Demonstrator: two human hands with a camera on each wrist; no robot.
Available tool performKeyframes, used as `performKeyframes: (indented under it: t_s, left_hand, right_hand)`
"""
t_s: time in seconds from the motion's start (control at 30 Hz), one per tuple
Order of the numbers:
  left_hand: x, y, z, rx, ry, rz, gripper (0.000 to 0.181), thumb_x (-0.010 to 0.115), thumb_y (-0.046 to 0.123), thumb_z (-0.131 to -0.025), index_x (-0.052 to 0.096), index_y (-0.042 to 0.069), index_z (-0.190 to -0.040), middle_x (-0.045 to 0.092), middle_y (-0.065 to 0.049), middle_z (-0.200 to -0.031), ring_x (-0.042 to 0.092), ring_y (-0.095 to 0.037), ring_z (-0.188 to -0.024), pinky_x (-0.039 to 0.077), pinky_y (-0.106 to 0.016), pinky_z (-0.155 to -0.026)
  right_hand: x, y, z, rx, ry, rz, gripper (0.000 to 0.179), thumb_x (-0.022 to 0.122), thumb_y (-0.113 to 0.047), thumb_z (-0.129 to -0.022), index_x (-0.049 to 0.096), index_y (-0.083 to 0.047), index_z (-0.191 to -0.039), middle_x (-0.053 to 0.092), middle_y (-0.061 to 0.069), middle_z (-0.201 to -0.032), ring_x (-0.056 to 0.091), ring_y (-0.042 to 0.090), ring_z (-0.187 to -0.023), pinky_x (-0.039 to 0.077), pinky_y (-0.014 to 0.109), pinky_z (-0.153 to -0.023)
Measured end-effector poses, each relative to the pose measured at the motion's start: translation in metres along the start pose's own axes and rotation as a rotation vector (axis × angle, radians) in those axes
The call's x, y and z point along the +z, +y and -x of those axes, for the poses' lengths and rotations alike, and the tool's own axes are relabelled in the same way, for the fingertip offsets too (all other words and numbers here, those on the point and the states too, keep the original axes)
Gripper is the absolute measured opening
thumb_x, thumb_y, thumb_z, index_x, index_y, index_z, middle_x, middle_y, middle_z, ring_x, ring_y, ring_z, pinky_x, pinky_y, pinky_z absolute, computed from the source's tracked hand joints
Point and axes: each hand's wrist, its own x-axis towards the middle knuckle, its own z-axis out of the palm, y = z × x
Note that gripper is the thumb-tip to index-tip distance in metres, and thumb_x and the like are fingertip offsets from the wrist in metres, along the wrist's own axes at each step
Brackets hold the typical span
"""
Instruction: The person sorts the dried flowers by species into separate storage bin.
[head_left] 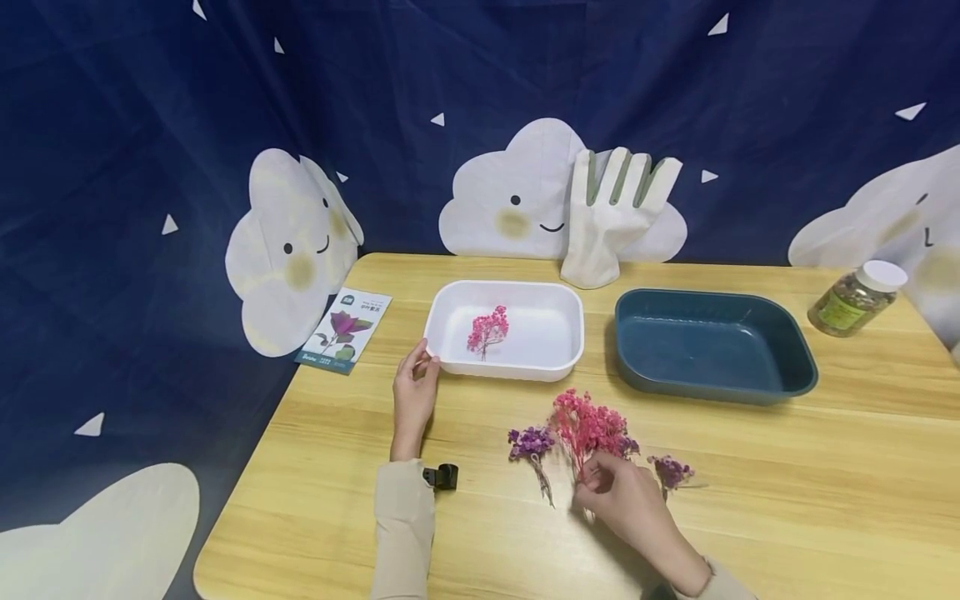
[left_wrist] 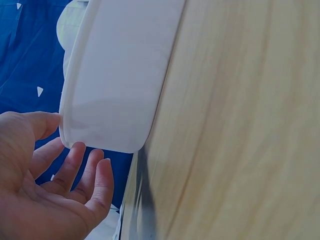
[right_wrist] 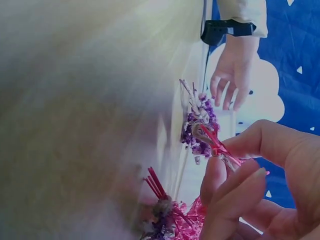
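Observation:
My left hand (head_left: 415, 393) holds the near left corner of a white tray (head_left: 517, 372), thumb and fingertips at its rim in the left wrist view. A pink dried flower sprig (head_left: 487, 333) lies inside that tray. My right hand (head_left: 621, 500) pinches the stems of pink dried flowers (head_left: 588, 427) between thumb and forefinger. In the right wrist view, pink stems and a twine loop (right_wrist: 202, 131) show at the fingertips. Small purple dried flower bunches (head_left: 531, 443) lie on both sides of that hand, the right one (head_left: 671, 472) partly hidden. More pink flowers (right_wrist: 187, 220) appear below the fingers.
A dark teal tray (head_left: 712, 389) stands right of the white one. Behind them a white glove (head_left: 607, 221) stands upright. A lidded jar (head_left: 855, 300) is at the far right of the wooden table (head_left: 315, 500); a flower-printed packet (head_left: 345, 331) lies at the left edge.

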Motion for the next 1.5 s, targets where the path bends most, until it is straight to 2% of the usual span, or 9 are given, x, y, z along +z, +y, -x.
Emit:
performKeyframes:
  t_s: [0.23,0.47,0.77,0.87,1.13,1.23,1.37,1.5]
  left_hand:
    - [-0.0002,-0.0009,0.0008,0.002,0.003,0.002,0.045,0.057,0.012,-0.097,0.05,0.005,-0.141,0.053,-0.02,-0.127,0.056,-0.033,-0.119,0.048,-0.043,-0.105]
    - [-0.0001,-0.0008,-0.0004,0.005,0.005,0.008,0.045,0.057,0.012,-0.097,0.05,0.005,-0.141,0.054,-0.02,-0.126,0.057,-0.033,-0.119,0.048,-0.042,-0.106]
    - [0.0005,-0.0016,-0.0011,-0.001,0.009,0.015,0.045,0.057,0.011,-0.097,0.051,0.005,-0.141,0.053,-0.019,-0.125,0.057,-0.033,-0.117,0.048,-0.043,-0.105]
    - [0.0003,-0.0019,-0.0019,-0.013,0.004,0.023,0.045,0.057,0.012,-0.097,0.051,0.006,-0.141,0.053,-0.018,-0.126,0.057,-0.032,-0.117,0.048,-0.042,-0.105]
    - [0.0,-0.0022,-0.0022,-0.014,-0.001,0.015,0.045,0.057,0.012,-0.097,0.05,0.007,-0.142,0.052,-0.018,-0.127,0.058,-0.032,-0.118,0.049,-0.042,-0.104]
    - [-0.0001,-0.0024,-0.002,-0.005,-0.002,0.019,0.045,0.057,0.012,-0.097,0.05,0.006,-0.142,0.052,-0.019,-0.127,0.058,-0.032,-0.118,0.049,-0.042,-0.105]
    - [-0.0003,-0.0028,-0.002,0.002,-0.004,0.028,0.046,0.057,0.012,-0.097,0.05,0.005,-0.141,0.053,-0.019,-0.127,0.057,-0.032,-0.117,0.048,-0.042,-0.105]
    - [-0.0003,-0.0026,-0.0027,-0.002,-0.006,0.029,0.046,0.057,0.012,-0.097,0.049,0.006,-0.142,0.052,-0.019,-0.127,0.058,-0.032,-0.117,0.049,-0.042,-0.105]
  right_hand:
    - [0.0016,0.001,-0.0001,0.0,-0.003,0.013,0.012,0.074,-0.01,-0.071,0.065,-0.017,-0.075,0.065,-0.007,-0.069,0.051,0.005,-0.06,0.042,0.019,-0.059]
    - [0.0016,0.0014,0.0001,0.003,-0.004,-0.014,0.012,0.076,-0.011,-0.074,0.067,-0.018,-0.078,0.07,-0.005,-0.072,0.058,0.005,-0.061,0.047,0.023,-0.061]
    - [0.0015,0.0032,0.0006,-0.007,-0.087,-0.191,0.015,0.076,-0.012,-0.08,0.07,-0.008,-0.093,0.07,-0.001,-0.073,0.058,0.007,-0.049,0.047,0.019,-0.049]
    - [0.0014,0.0032,0.0012,-0.015,-0.081,-0.228,0.021,0.077,-0.012,-0.079,0.069,-0.007,-0.098,0.071,0.001,-0.076,0.056,0.007,-0.047,0.047,0.02,-0.045]
    - [0.0008,-0.0002,0.0047,0.02,-0.024,-0.319,0.034,0.078,-0.006,-0.076,0.066,-0.002,-0.107,0.072,0.004,-0.078,0.058,0.005,-0.057,0.052,0.019,-0.053]
    - [0.0004,-0.0013,0.0051,0.049,-0.016,-0.357,0.032,0.079,-0.004,-0.075,0.063,-0.003,-0.103,0.072,0.004,-0.08,0.059,0.005,-0.06,0.053,0.019,-0.055]
    - [-0.0008,-0.0021,0.0061,0.067,-0.028,-0.408,0.028,0.078,-0.003,-0.076,0.054,-0.004,-0.091,0.072,0.007,-0.078,0.06,0.009,-0.057,0.052,0.021,-0.052]
    - [0.0,-0.001,0.0071,0.028,-0.004,-0.422,0.025,0.078,-0.003,-0.076,0.054,-0.004,-0.084,0.069,0.006,-0.072,0.057,0.007,-0.055,0.05,0.021,-0.047]
